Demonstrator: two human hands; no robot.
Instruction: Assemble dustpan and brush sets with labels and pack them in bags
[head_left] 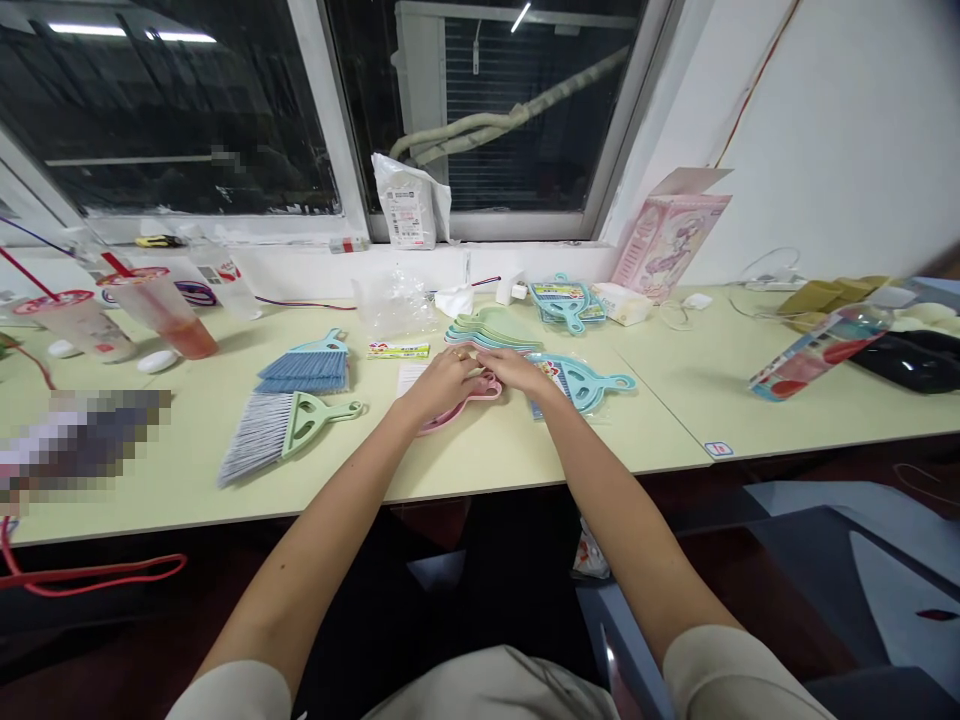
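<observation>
Left hand (448,376): fingers bent over the pink dustpan (459,410); whether they pinch it, one cannot tell.
Right hand (513,370): fingers lightly curled beside the left fingertips, near the pink handle; grip unclear.
Pink dustpan: on the table (667,415), before the stacked dustpans (499,325).

The surface (667,410) is pale yellow and goes across the middle of the frame. At the left are a pale cup (82,328) and a cup with a reddish drink (171,315). Next come a blue brush (304,368) and a grey brush with a green handle (259,438). In the middle lie a pink pan (450,415), a pile of pans (499,325) and a blue pack (589,383). At the right is a bottle (817,352).
</observation>
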